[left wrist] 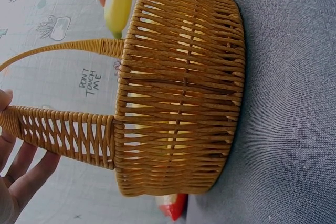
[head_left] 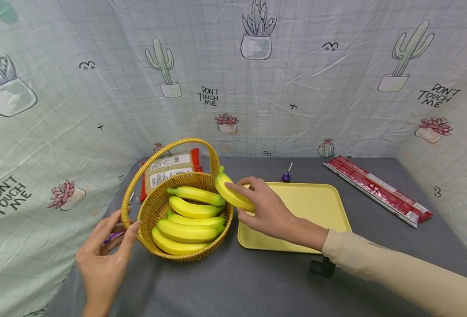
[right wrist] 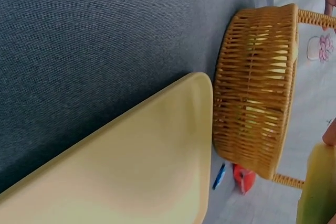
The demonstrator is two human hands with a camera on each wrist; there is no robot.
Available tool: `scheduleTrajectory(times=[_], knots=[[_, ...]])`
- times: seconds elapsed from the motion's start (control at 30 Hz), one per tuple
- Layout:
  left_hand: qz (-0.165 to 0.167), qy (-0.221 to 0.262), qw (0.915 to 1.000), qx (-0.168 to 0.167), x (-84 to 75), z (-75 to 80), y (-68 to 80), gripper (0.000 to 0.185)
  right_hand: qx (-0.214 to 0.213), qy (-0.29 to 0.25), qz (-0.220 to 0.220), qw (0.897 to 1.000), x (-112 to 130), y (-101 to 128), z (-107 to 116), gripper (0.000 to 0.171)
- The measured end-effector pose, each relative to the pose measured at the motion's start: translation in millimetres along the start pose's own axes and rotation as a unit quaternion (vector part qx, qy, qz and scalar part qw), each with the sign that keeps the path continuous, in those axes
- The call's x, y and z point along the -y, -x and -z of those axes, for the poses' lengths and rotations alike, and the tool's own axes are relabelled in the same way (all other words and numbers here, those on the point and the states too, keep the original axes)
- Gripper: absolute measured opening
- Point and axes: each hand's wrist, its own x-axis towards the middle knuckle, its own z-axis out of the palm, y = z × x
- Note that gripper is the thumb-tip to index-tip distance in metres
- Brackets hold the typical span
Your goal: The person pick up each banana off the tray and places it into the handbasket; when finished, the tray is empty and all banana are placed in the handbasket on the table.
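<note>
Right hand (head_left: 271, 211) grips banana (head_left: 233, 193) over basket (head_left: 154, 207) right rim; left hand (head_left: 106, 246), fingers straight, touches handle. Tray (head_left: 316, 198) right, lollipop (head_left: 286, 177) far (left wrist view alone shows the basket's woven wall).

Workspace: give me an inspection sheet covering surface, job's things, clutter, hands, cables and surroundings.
Surface: grey cloth table.
Job's things: wicker basket with hoop handle, four bananas lying inside; a fifth banana held above the rim on the basket's tray side; yellow tray beside the basket, nothing on it.
Clutter: long red packet far right; purple lollipop behind the tray; labelled red packet behind the basket; small black object at the tray's near edge.
Hands: right hand grips the fifth banana; left hand touches the basket rim, fingers straight.
Cables: nothing seen.
Surroundings: cactus-print sheet with "DON'T TOUCH ME" lettering on three sides.
</note>
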Motion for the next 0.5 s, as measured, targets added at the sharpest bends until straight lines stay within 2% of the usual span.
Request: scheduleTrajectory(times=[0.3, 0.5], knots=[[-0.003, 0.007, 1.0000, -0.006, -0.4, -1.3, 0.7, 0.047, 0.003, -0.009, 0.053, 0.999, 11.5, -9.7, -5.9, 0.062], [0.003, 0.003, 1.0000, -0.005, -0.3, -1.2, 0.3, 0.047, 0.026, -0.004, 0.073, 0.997, 19.6, -25.3, -8.7, 0.063]])
